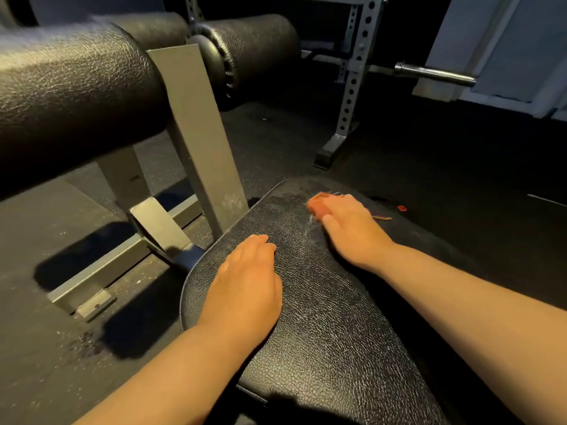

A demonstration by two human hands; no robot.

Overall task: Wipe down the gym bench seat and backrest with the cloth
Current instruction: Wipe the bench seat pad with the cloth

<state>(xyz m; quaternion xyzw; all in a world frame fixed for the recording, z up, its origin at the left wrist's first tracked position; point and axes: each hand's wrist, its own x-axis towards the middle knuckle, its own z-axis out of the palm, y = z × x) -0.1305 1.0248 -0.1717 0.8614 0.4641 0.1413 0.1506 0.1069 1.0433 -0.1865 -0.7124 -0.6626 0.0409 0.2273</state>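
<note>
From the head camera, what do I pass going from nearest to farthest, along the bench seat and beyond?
Left hand → right hand → cloth at its fingertips → rack foot → barbell end.

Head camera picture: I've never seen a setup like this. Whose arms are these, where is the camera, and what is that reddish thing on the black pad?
There is no machine here: these are a person's two bare hands, filmed by a camera worn on the head, looking forward and down. The black padded surface is a gym bench seat. The left hand rests flat near its left edge and holds nothing. The right hand grips a reddish cloth and presses it on the seat's far end. Beyond stand black roller pads, a grey rack post with holes and a barbell end.
</note>
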